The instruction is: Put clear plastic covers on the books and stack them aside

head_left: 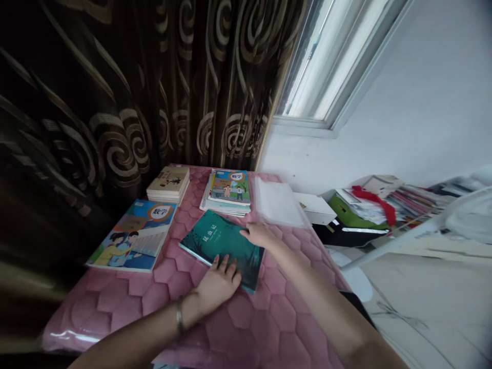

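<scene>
A dark green book with white lettering lies slanted on the pink quilted table cover. My left hand, a bracelet on its wrist, rests with fingers spread on the book's lower edge. At the upper right edge of the same book is my right hand, closed, its thumb and finger on the cover; its other fingers are partly hidden. Left of the green book lies a blue mathematics textbook with cartoon children on it. Beyond the green book sits a stack of books, another illustrated textbook on top.
Several tan books are stacked at the back left by a dark patterned curtain. Clear plastic sheets lie at the back right. Past the table's right edge are a white box, a green bag and piled papers.
</scene>
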A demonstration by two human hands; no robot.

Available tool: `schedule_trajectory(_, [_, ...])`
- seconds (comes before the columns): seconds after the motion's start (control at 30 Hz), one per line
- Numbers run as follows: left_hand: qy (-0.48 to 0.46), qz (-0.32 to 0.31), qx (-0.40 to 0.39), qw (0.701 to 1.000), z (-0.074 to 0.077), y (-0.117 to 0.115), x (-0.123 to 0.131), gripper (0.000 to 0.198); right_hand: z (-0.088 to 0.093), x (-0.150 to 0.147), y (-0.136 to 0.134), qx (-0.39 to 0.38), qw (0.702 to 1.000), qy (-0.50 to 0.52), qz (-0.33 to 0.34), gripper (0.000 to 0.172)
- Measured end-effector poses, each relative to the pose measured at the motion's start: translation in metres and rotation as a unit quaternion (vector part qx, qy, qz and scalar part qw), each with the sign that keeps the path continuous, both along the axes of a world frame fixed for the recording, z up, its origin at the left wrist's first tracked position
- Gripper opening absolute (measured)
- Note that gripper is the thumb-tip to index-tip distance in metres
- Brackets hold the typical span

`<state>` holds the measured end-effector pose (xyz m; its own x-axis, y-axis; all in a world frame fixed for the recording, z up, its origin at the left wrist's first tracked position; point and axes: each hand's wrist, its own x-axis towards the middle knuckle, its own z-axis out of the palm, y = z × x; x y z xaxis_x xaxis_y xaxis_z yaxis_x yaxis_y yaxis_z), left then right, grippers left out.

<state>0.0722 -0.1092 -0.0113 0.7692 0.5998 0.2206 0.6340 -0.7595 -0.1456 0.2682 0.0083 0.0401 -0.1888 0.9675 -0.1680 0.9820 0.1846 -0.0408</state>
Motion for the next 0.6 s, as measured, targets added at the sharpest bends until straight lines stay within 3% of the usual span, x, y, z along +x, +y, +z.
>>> schedule_trajectory(0.1, [-0.040, -0.042, -0.020, 0.998, -0.002, -0.013, -0.047, 0.029, -0.007, 0.003, -0.049, -0.015, 1.000, 0.009, -0.026, 0.045])
schedule_trajectory(0.17, [-0.062, -0.056, -0.043, 0.996, -0.003, -0.015, -0.079, 0.040, -0.014, -0.002, -0.086, -0.014, 0.999, 0.017, -0.050, 0.050])
schedule_trajectory(0.23, [-0.099, -0.038, -0.085, 0.991, -0.002, -0.010, -0.104, 0.054, -0.019, -0.012, -0.118, -0.030, 0.992, 0.059, -0.108, 0.049])
schedule_trajectory(0.33, [-0.193, 0.059, -0.163, 0.966, 0.003, 0.006, -0.123, 0.066, -0.023, -0.027, -0.145, -0.031, 0.982, 0.106, -0.155, 0.047])
schedule_trajectory(0.4, [-0.264, 0.149, -0.218, 0.928, 0.008, 0.019, -0.122, 0.062, -0.023, -0.035, -0.149, -0.028, 0.975, 0.129, -0.178, 0.044])
schedule_trajectory(0.53, [-0.400, 0.337, -0.336, 0.783, 0.021, 0.048, -0.103, 0.028, -0.023, -0.040, -0.140, 0.004, 0.964, 0.183, -0.194, 0.041])
schedule_trajectory(0.6, [-0.428, 0.384, -0.363, 0.733, 0.024, 0.060, -0.093, 0.011, -0.025, -0.039, -0.133, 0.020, 0.960, 0.205, -0.191, 0.044])
